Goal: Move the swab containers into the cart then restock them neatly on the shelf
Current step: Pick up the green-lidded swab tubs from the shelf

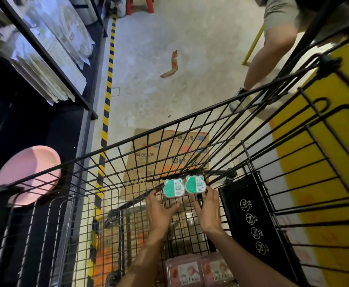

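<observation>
- Left hand (159,210): fingers curled against the left bear-eared swab container (173,188), low inside the wire cart (128,150).
- Right hand (207,208): fingers closed on the right swab container (195,184); the two containers touch, near the cart's far mesh wall.

Inside the wire cart (190,129), the left hand (159,210) and right hand (207,206) flank two teal swab containers (184,186) (side by side, touching), fingertips at their outer edges.
</observation>
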Tool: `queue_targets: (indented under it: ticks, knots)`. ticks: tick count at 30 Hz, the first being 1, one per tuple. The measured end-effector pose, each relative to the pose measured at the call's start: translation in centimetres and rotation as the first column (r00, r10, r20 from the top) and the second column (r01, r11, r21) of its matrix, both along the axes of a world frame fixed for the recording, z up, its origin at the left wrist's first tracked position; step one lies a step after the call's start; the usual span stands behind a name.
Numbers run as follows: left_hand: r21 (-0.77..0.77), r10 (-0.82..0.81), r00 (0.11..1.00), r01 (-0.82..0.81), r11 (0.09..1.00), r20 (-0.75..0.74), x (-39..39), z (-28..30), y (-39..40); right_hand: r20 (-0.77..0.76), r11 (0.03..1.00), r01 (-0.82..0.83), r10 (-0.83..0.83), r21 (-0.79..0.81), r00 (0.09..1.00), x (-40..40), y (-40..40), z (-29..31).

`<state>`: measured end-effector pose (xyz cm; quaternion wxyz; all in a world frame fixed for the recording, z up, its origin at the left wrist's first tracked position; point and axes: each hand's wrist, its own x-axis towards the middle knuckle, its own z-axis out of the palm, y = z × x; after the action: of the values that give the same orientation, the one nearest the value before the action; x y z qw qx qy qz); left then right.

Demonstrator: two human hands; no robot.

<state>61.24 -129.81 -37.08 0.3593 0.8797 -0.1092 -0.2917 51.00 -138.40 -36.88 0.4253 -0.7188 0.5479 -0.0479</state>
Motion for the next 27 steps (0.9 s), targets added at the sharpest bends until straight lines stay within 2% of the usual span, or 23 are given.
queue_targets:
  ticks: [3,6,11,15,19,23,27]
  knots:
    - [0.003,-0.013,1.0,0.013,1.0,0.028,-0.4,3.9,1.3,-0.031,0.998,-0.057,0.057,-0.006,0.998,-0.8,0.7,3.3]
    - [-0.019,-0.05,0.994,0.052,0.998,0.095,-1.0,9.0,3.2,-0.027,0.975,-0.202,0.2,-0.091,0.979,-1.3,1.7,7.7]
    - [-0.104,-0.076,0.969,0.103,0.989,0.236,-3.1,17.0,7.5,0.126,0.92,-0.366,0.383,-0.141,0.915,-2.0,4.7,16.4]
    - [-0.183,-0.03,0.937,0.1,0.978,0.348,-6.0,22.3,12.7,0.237,0.847,-0.488,0.529,-0.213,0.815,-4.3,8.4,22.7]
    - [-0.224,0.072,0.896,0.031,0.974,0.438,-10.0,27.0,18.9,0.282,0.739,-0.592,0.671,-0.322,0.685,-7.1,12.0,27.6]
    - [-0.248,0.219,0.826,-0.099,0.964,0.52,-14.4,30.5,26.4,0.279,0.649,-0.664,0.76,-0.372,0.587,-9.0,16.2,31.2]
    - [-0.246,0.37,0.745,-0.278,0.929,0.555,-18.6,32.7,34.0,0.283,0.517,-0.745,0.855,-0.421,0.434,-10.3,21.5,33.4]
